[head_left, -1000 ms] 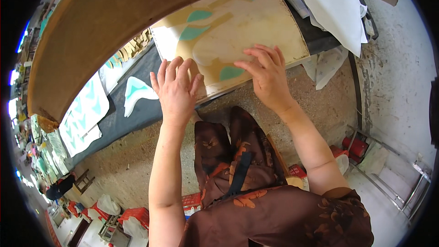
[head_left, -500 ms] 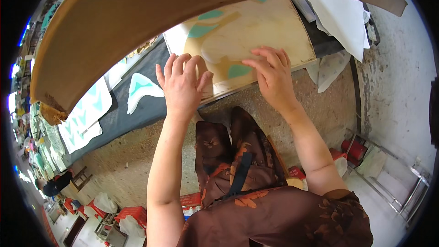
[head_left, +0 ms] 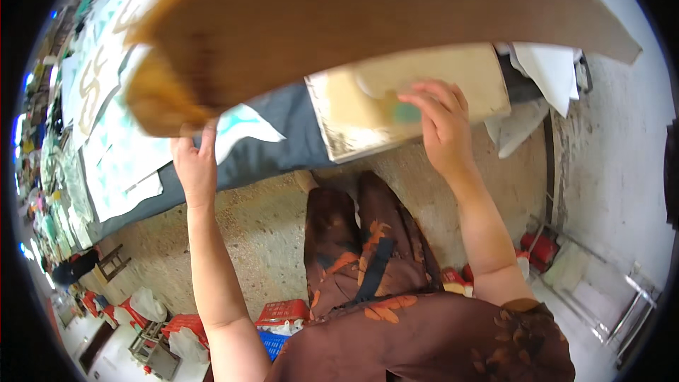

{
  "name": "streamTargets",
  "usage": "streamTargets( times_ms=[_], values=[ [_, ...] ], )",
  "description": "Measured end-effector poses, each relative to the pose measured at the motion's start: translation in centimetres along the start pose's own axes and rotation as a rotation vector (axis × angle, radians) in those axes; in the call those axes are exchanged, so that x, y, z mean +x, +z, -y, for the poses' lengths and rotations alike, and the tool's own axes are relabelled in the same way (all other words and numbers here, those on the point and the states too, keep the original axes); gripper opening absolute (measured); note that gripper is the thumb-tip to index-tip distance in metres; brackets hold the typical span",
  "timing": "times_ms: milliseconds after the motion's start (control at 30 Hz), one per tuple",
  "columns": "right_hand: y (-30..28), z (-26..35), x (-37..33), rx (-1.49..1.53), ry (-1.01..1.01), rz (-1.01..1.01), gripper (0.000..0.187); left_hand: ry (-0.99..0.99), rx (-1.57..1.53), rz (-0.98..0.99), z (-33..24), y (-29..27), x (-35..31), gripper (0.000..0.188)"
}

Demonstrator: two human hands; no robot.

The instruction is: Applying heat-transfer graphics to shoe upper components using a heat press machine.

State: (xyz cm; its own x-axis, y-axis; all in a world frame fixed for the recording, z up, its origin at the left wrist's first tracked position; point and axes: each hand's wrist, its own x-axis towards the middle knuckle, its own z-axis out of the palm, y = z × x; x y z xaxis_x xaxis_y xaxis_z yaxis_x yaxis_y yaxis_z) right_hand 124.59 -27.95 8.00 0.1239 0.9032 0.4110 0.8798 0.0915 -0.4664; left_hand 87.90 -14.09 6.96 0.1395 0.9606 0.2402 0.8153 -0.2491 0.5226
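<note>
A large brown board slants over the far side of the work, its edge curved by the lens and its left end blurred. At that left lower corner, my left hand has its fingertips on the edge, partly hidden by it. Below the brown board lies a pale, flat board with tan shapes and a green patch on it. Just over this patch hovers my right hand, fingers extended and slightly bent, holding nothing I can see. A white cut piece with green rests left of the pale board.
White sheets with green shapes cover the left of the dark table cloth. More white sheets hang at the far right beside a wall. Red crates and a metal rack stand on the floor.
My left hand has moved left from the pale board to the brown board's corner. The brown board has shifted lower over the pale one. My right hand has moved slightly right.
</note>
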Motion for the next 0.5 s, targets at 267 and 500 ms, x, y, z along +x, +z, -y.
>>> streamTargets(
  times_ms=[267,500],
  values=[
    [5.4,11.8,3.0,0.719,0.111,0.343,0.024,-0.358,-0.393,0.173,8.8,4.1,5.5,0.037],
    [15.5,18.0,8.0,1.039,0.441,0.547,0.019,-0.755,-0.831,0.047,11.2,6.0,15.0,0.047]
  ],
)
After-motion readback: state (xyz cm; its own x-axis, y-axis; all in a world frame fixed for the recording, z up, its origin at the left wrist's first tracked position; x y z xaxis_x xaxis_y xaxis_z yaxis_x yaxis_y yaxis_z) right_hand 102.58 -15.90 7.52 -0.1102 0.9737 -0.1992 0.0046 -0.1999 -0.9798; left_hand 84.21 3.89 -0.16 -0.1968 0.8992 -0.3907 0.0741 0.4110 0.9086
